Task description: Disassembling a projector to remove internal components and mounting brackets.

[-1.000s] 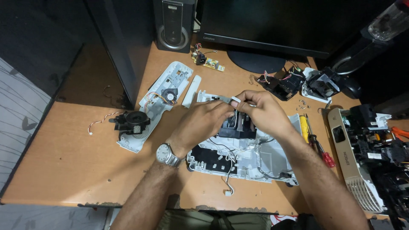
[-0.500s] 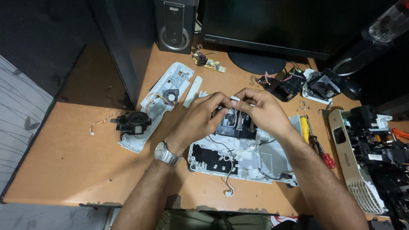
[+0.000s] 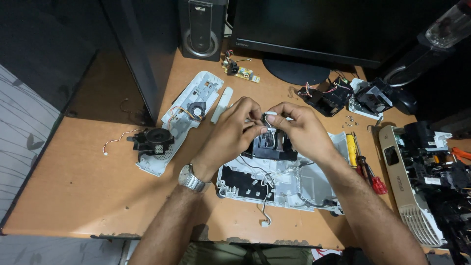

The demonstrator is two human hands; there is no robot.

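My left hand (image 3: 234, 130) and my right hand (image 3: 300, 128) meet above a black module (image 3: 271, 147) that sits in an opened white projector shell (image 3: 279, 184). Both pinch a small white connector (image 3: 269, 116) with thin wires between their fingertips. A steel watch (image 3: 189, 178) is on my left wrist. More wires trail from the module over the shell's inner board, and a loose white lead (image 3: 265, 216) hangs over its front edge.
On the wooden desk (image 3: 73, 186): a white cover panel (image 3: 189, 105) with a small fan, a black blower (image 3: 153, 140), a small circuit board (image 3: 241, 72), screwdrivers (image 3: 365, 164), black parts (image 3: 326, 98), another opened projector (image 3: 422, 186) at right. Speaker (image 3: 198, 27) and monitor (image 3: 314, 29) behind.
Both hands have shifted slightly while working the white connector above the black module; the view moved a little. Nothing else on the desk moved.
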